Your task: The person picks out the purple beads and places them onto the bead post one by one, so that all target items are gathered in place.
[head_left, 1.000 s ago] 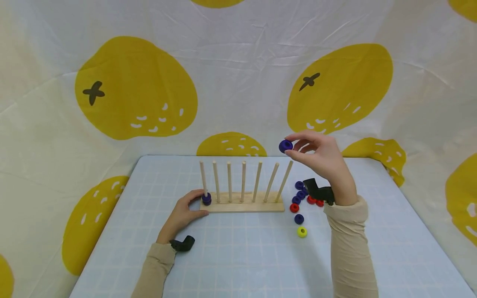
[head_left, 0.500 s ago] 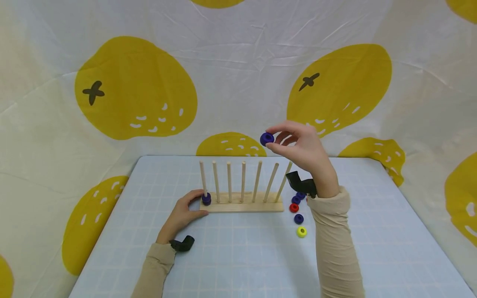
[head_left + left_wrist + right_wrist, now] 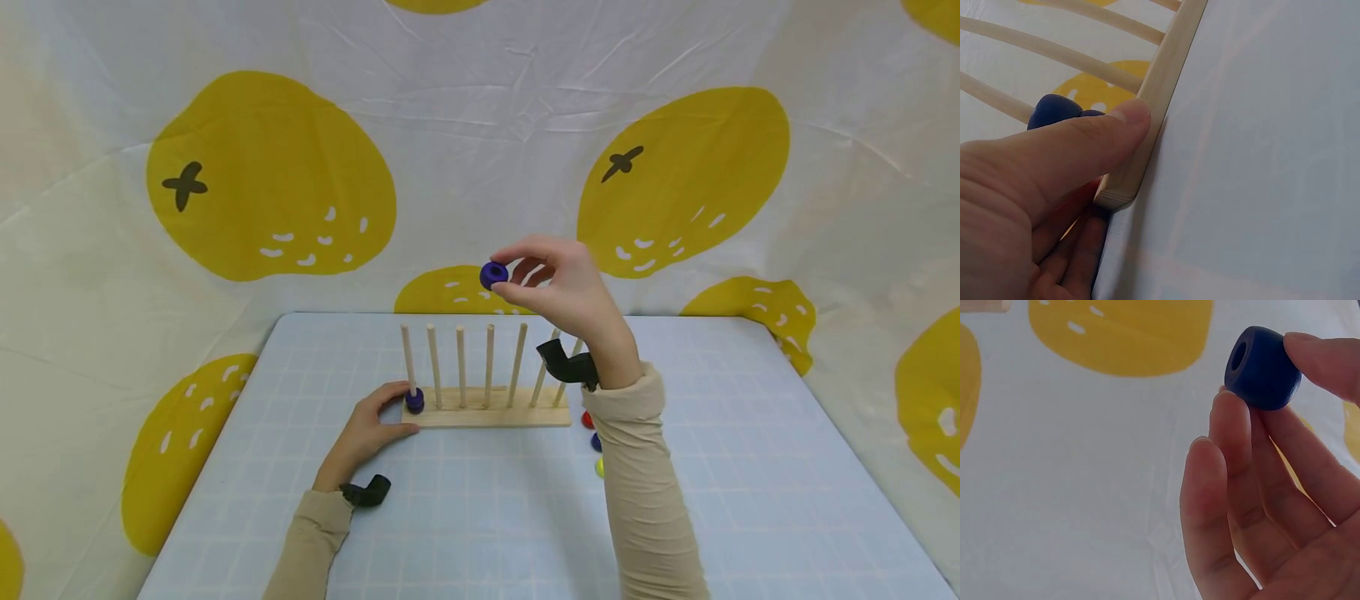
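Note:
A wooden peg rack (image 3: 495, 418) with a row of upright pegs stands on the table. My left hand (image 3: 369, 429) grips its left end, the thumb (image 3: 1094, 140) along the front edge of the base and the other fingers behind. Dark blue beads (image 3: 415, 403) are stacked low on the leftmost peg, partly hidden by the thumb in the left wrist view. Above the middle of the rack, my right hand (image 3: 573, 287) pinches a blue bead (image 3: 1269, 372) between thumb and fingers. The bead's hole shows, and it is apart from the pegs.
To the right of the rack lie a red bead (image 3: 587, 420), a blue bead (image 3: 596, 442) and a yellow bead (image 3: 599, 467), partly covered by the right sleeve (image 3: 648, 483). A patterned cloth (image 3: 480, 183) hangs behind the table (image 3: 465, 517).
My right hand has moved left and slightly up with the blue bead, from beyond the rack's right end to above its middle. The left hand stays on the rack.

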`<state>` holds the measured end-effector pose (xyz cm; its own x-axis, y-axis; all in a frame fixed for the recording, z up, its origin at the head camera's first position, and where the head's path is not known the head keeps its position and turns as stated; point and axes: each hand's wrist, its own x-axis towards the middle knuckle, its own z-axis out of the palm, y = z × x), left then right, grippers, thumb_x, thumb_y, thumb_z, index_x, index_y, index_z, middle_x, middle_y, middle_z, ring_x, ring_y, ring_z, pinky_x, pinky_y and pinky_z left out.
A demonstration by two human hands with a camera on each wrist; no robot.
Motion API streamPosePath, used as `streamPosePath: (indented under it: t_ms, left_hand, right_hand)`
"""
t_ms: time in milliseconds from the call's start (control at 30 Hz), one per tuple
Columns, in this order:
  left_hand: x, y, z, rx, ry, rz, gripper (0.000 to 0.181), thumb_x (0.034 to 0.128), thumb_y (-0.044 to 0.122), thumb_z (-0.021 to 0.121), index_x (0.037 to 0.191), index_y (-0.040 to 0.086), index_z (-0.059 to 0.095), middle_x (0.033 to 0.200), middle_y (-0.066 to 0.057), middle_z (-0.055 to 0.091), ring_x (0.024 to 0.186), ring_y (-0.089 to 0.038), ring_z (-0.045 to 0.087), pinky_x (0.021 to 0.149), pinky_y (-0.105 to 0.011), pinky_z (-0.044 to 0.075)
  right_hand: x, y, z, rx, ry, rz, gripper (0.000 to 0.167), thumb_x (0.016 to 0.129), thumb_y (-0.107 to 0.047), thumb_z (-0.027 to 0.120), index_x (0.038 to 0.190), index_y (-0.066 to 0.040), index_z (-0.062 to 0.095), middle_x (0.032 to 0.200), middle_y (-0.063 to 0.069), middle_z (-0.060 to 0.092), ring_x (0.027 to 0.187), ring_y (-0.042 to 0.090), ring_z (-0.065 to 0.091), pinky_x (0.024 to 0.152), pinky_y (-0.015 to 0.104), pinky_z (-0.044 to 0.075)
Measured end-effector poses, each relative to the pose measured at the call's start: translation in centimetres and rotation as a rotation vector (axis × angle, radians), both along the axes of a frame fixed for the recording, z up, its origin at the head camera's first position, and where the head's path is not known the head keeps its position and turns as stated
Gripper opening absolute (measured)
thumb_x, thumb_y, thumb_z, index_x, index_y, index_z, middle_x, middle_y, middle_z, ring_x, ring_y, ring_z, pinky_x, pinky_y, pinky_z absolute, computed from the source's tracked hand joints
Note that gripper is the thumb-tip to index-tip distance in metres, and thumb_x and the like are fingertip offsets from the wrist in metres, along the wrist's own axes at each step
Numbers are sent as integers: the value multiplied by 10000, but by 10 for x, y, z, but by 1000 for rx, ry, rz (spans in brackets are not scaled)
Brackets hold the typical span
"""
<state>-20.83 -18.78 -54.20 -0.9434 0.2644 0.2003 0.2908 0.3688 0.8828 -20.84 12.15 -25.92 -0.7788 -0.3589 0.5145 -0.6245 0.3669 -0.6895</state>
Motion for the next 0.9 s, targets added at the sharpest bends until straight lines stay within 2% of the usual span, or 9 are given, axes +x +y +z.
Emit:
streamPosePath:
  t_ms: [167, 400, 633, 900]
  left_hand:
    - [3, 3, 4, -6, -4, 11, 663, 755, 22, 851, 1356, 49, 571, 1406, -152, 539, 1367, -343, 423, 1164, -496, 303]
    - [18, 9, 35, -28, 15, -6, 627, 768, -1, 834, 1335, -24, 567, 1372, -205, 553, 1333, -375, 455, 1135, -509, 336]
    - [18, 10, 39, -19, 18, -7, 612, 762, 1, 839, 1318, -18, 583, 1361, -194, 564, 1319, -358, 476, 1129, -495, 343]
    - [18, 11, 38, -12, 12, -3, 612, 763, -8, 834, 1321, -12, 583, 1367, -198, 559, 1334, -378, 453, 1142, -522, 327]
  right_hand:
    - [-1, -13, 3, -17, -7, 34, 246, 831, -88, 807, 1067, -51, 752, 1003, 32, 714, 814, 156, 630, 736, 319, 564]
    - [-3, -29, 2, -33, 19, 87, 237, 827, -69, 804, 1057, -42, 750, 985, 25, 712, 810, 146, 637, 725, 311, 571]
    - [-9, -43, -3, -70, 17, 133, 236, 818, -44, 803, 1047, -17, 749, 976, 47, 714, 805, 161, 640, 741, 329, 574]
    - [-17, -59, -15, -148, 0, 188, 245, 817, -9, 793, 1054, 19, 737, 1005, 93, 719, 849, 187, 655, 824, 365, 566]
